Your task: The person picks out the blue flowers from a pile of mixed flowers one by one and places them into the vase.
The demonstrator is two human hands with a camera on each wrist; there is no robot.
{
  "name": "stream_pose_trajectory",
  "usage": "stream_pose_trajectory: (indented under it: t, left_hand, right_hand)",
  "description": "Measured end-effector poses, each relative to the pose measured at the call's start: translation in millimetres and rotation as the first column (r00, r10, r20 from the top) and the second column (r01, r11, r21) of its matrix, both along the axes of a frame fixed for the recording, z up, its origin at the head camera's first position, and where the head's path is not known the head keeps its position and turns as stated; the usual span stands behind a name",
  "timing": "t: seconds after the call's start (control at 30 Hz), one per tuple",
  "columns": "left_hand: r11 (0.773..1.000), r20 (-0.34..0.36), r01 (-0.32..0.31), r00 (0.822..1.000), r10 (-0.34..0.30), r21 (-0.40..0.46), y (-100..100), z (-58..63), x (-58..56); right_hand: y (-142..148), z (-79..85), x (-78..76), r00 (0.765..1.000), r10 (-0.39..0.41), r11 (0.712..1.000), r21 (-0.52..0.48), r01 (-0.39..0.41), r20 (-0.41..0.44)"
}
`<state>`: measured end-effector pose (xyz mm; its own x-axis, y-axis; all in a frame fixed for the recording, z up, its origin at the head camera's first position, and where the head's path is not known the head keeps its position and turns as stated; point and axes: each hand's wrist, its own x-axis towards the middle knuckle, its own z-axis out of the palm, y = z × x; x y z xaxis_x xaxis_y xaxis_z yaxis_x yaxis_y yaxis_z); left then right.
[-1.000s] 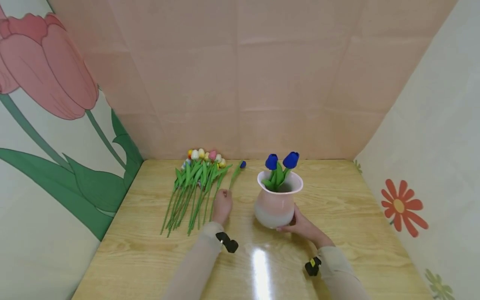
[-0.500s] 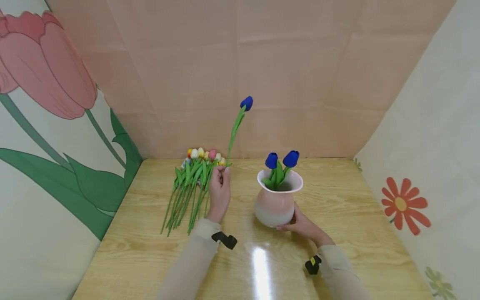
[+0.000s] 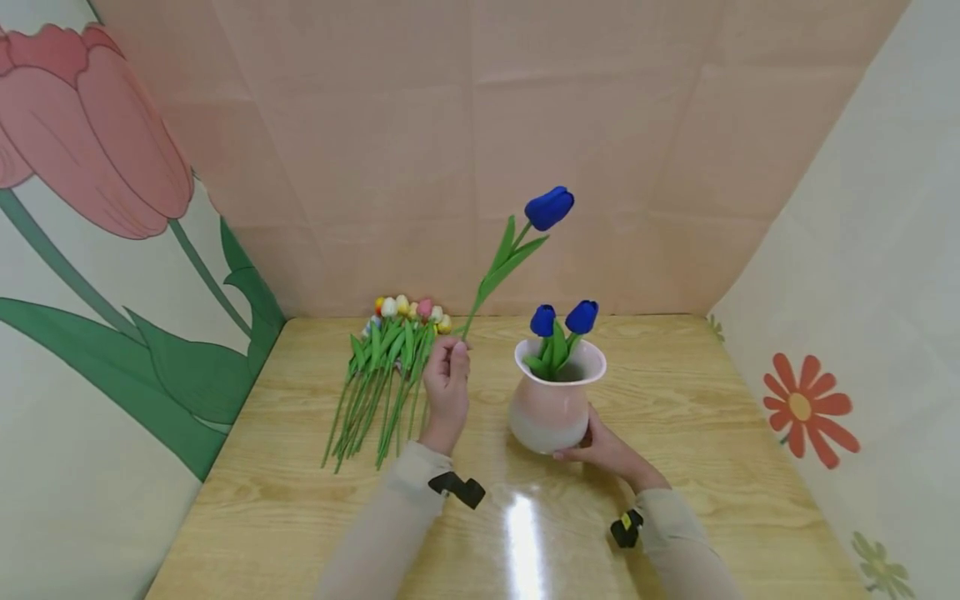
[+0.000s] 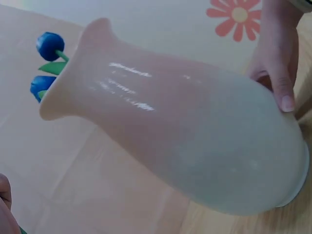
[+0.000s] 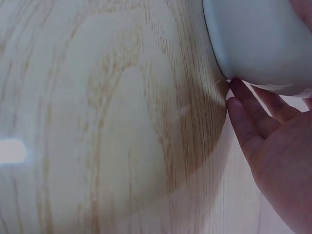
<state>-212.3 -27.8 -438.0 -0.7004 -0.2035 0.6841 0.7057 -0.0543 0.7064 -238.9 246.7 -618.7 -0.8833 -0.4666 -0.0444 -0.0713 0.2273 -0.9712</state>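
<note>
My left hand (image 3: pixel 447 387) pinches the stem of a blue tulip (image 3: pixel 550 208), raised in the air with its bloom leaning right, above and left of the vase. The pink-to-white vase (image 3: pixel 549 421) stands on the table, its flared mouth holding two blue tulips (image 3: pixel 581 317). Against the vase's lower right side, my right hand (image 3: pixel 611 454) grips it, thumb in front and fingers partly hidden behind. In the right wrist view, the fingers (image 5: pixel 253 114) touch near the base. The left wrist view catches only an edge of the left hand (image 4: pixel 5 204).
Left of the left hand lies a loose pile of tulips (image 3: pixel 386 367) in white, yellow, pink and orange, stems toward me. They rest on the wooden table (image 3: pixel 675 400). A pink backdrop (image 3: pixel 600 150) rises behind, with flower-printed sheets on both sides.
The left hand has lifted the blue tulip off the table beside the pile, then tilted its bloom to the right toward the vase. The right hand and vase have stayed in place.
</note>
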Motion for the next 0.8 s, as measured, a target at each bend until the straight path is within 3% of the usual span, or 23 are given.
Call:
stream_pose_trajectory:
  t: [0.2, 0.47, 0.53, 0.6, 0.67, 0.7, 0.73, 0.77, 0.8]
  left_hand:
    - [1.0, -0.05, 0.022, 0.998, -0.023, -0.009, 5.6, -10.0, 1.7]
    - [0.999, -0.051, 0.018, 0.999, -0.019, -0.028, 9.3, -7.6, 4.1]
    - [0.999, -0.057, 0.021, 0.998, -0.022, -0.025, 9.9, -6.9, 4.3]
    - [1.0, -0.062, 0.023, 0.998, -0.025, -0.021, 10.7, -6.4, 4.2]
    - [0.999, -0.062, 0.031, 0.998, -0.032, -0.013, 11.5, -6.1, 4.2]
    - [0.999, -0.062, 0.033, 0.998, -0.034, -0.009, 11.9, -5.7, 4.3]
    - [0.999, -0.06, 0.036, 0.998, -0.036, -0.005, 12.3, -5.2, 4.4]
    - [0.999, -0.06, 0.038, 0.997, -0.038, -0.003, 12.7, -4.8, 4.5]
    - [0.999, -0.06, 0.04, 0.997, -0.04, 0.0, 13.0, -4.2, 4.7]
  right_hand:
    - [0.5, -0.7, 0.2, 1.0, 0.004, 1.0, -0.012, -0.004, -0.016]
    - [3.4, 4.2, 12.1, 0.998, -0.058, 0.998, -0.022, 0.058, -0.036]
    - [3.7, 12.9, 17.0, 0.992, -0.097, 0.992, -0.084, 0.09, -0.081]
    - [3.1, 25.2, 19.6, 0.973, -0.184, 0.965, -0.214, 0.152, -0.138]
    - [2.3, 41.7, 21.9, 0.931, -0.292, 0.912, -0.359, 0.201, -0.221]
    - [2.0, 51.2, 22.8, 0.895, -0.353, 0.877, -0.429, 0.215, -0.273]
    - [1.5, 61.0, 22.8, 0.844, -0.418, 0.84, -0.497, 0.219, -0.334]
    - [0.5, 72.8, 23.5, 0.78, -0.49, 0.807, -0.54, 0.237, -0.39]
    - [-2.1, 86.8, 25.4, 0.7, -0.564, 0.771, -0.584, 0.255, -0.438]
